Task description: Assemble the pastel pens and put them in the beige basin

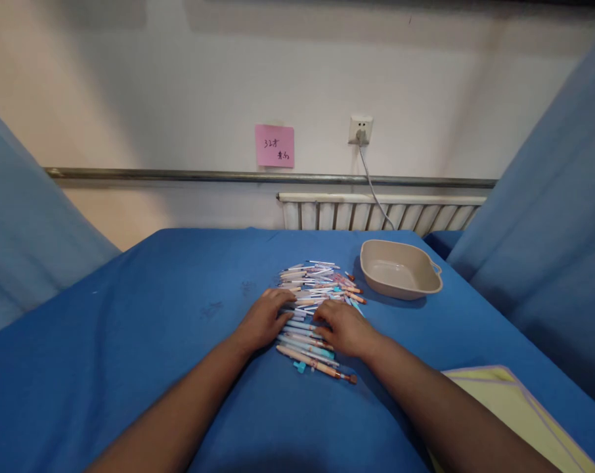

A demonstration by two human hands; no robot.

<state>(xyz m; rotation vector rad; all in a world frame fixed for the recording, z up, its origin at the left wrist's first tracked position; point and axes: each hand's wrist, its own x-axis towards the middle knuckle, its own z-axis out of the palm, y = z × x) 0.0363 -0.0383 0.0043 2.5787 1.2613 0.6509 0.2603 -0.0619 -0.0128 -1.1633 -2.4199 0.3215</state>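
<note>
A: How do the arms lie?
B: The left forearm [189, 401] and right forearm [425, 407], both bare, reach forward and angle inward, wrists low.
A: And the grips?
B: Left grip [265, 320] palm down, fingers stretched toward the right grip [344, 328]. That one lies palm down too, fingers loosely bent, just beside the left.

Pens [313, 309] on table [179, 315], bowl [400, 269] right of them

We are in a plain indoor room set up as a work booth: a table [154, 295] under blue cloth, blue screens [22, 243] on both sides, a white wall with radiator [376, 213], socket [360, 129] and pink note [274, 146].
</note>
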